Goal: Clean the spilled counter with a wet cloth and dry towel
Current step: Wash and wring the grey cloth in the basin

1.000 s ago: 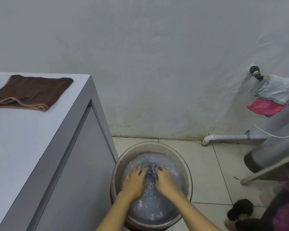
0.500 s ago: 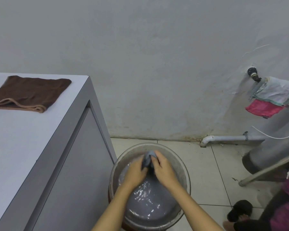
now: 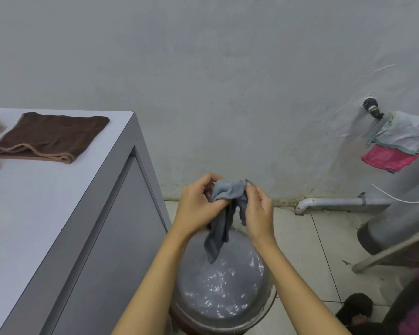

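no readable text, labels, brand names, numbers or signs appear anywhere in this view.
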Demonstrator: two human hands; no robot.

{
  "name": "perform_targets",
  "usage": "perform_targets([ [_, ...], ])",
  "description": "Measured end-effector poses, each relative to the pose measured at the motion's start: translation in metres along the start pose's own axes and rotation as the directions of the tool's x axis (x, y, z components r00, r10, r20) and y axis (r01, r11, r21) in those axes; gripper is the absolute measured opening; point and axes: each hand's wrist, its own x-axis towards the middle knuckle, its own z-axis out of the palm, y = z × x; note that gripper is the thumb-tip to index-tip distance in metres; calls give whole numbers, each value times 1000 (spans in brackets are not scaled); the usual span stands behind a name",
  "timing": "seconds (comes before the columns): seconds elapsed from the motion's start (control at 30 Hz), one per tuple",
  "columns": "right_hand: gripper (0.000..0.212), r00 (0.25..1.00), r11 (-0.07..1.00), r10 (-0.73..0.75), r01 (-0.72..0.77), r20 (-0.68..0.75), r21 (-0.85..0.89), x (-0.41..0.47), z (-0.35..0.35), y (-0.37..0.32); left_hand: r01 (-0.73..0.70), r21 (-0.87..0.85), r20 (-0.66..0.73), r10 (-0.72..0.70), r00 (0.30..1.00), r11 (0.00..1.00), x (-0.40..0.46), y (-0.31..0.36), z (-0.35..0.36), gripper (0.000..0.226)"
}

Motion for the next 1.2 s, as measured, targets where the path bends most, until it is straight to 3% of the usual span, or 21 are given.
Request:
perform_targets([
  [0.1, 26, 999, 984, 33, -38, -32, -174, 3, -5, 19, 63, 380, 47, -87, 995, 923, -3, -27, -1, 30],
  [0.2, 27, 988, 848, 151, -109, 39, -519, -2, -8, 55, 90, 608, 127, -209, 970, 789, -21, -63, 14, 22],
  [0.3, 19, 943, 676, 287, -76, 166, -733, -14, -11, 99, 62, 648, 231, -274, 933, 759, -46, -97, 29, 24],
  [0.37, 23, 907, 576, 349, -12, 233, -817, -25, -16, 126, 45, 681, 334, -365, 869, 731, -60, -115, 37, 32],
  [0.53, 40, 850, 454, 416, 115, 324, -884, -46, -24, 160, 101, 749, 434, -600, 672, 655, -87, -142, 49, 68],
  [0.6, 39, 841, 372, 433, 161, 325, -914, -49, -24, 163, 102, 753, 459, -630, 627, 650, -87, -145, 48, 71],
  [0.67, 30, 847, 395, 441, 114, 297, -911, -45, -21, 160, 132, 715, 476, -616, 627, 686, -83, -141, 45, 66],
  [0.73, 24, 847, 533, 472, -51, 247, -845, -35, -14, 147, 237, 577, 457, -550, 699, 781, -80, -137, 43, 61],
  [0.8, 27, 837, 700, 491, -214, 242, -682, -25, -6, 125, 343, 386, 390, -489, 780, 856, -78, -135, 42, 76],
  [0.87, 32, 861, 821, 434, -256, 266, -511, -18, 1, 97, 399, 201, 310, -444, 840, 895, -77, -134, 44, 94],
  [0.97, 25, 884, 924, 360, -294, 297, -244, -14, 8, 48, 394, 38, 201, -393, 897, 918, -68, -118, 43, 75],
  [1.07, 23, 866, 892, 350, -425, 358, 157, -5, 1, 8, 485, -81, 108, -476, 873, 871, -51, -107, 37, 47],
  [1.13, 22, 865, 774, 362, -487, 348, 405, 0, -10, -4, 564, -245, 118, -554, 824, 788, -40, -99, 30, 30],
  [1.2, 22, 860, 641, 433, -505, 270, 578, 4, -20, 4, 541, -491, 161, -539, 827, 683, -34, -90, 24, 21],
])
